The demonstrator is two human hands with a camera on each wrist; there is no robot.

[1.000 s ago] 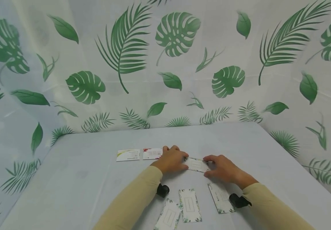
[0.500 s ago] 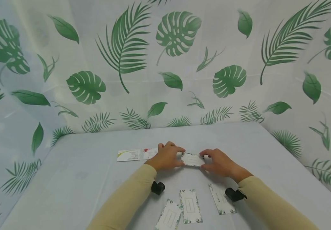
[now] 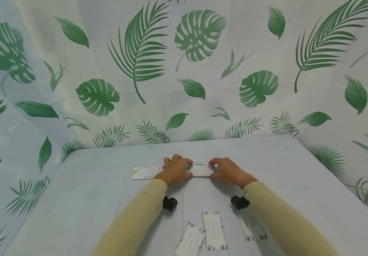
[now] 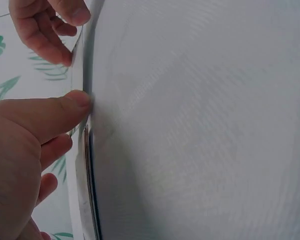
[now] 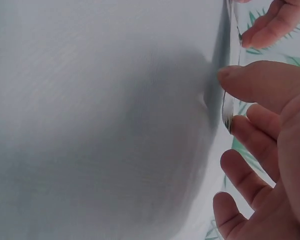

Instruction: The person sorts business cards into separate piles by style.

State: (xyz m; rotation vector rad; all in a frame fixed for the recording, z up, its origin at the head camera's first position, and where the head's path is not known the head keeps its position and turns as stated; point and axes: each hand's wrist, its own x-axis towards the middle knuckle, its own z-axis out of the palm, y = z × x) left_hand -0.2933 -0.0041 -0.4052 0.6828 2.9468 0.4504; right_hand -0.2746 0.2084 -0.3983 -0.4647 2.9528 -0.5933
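A white business card (image 3: 202, 170) with a leafy border lies crosswise between both hands, close over the table. My left hand (image 3: 175, 171) pinches its left end, thumb at the near edge and forefinger at the far edge. The right hand (image 3: 230, 172) pinches the opposite end in the same way. In the right wrist view the card (image 5: 233, 45) shows almost edge-on, its end beside the right thumb (image 5: 239, 82). Behind the left hand, a card with red print is mostly covered; the left wrist view shows the edges of a thin stack of cards (image 4: 90, 185) below the left thumb (image 4: 72, 107).
Left of the hands lies a white card with a yellow-green curve (image 3: 144, 173). Nearer are two leaf-bordered cards, one upright (image 3: 214, 231) and one slanted (image 3: 190, 240), and a printed card (image 3: 251, 225) partly under the right sleeve. A leaf-patterned cloth (image 3: 158, 89) hangs behind the table.
Both hands have carried the leaf-bordered card to the left and farther from me, turning it straighter. The left hand now covers most of the red-printed card.
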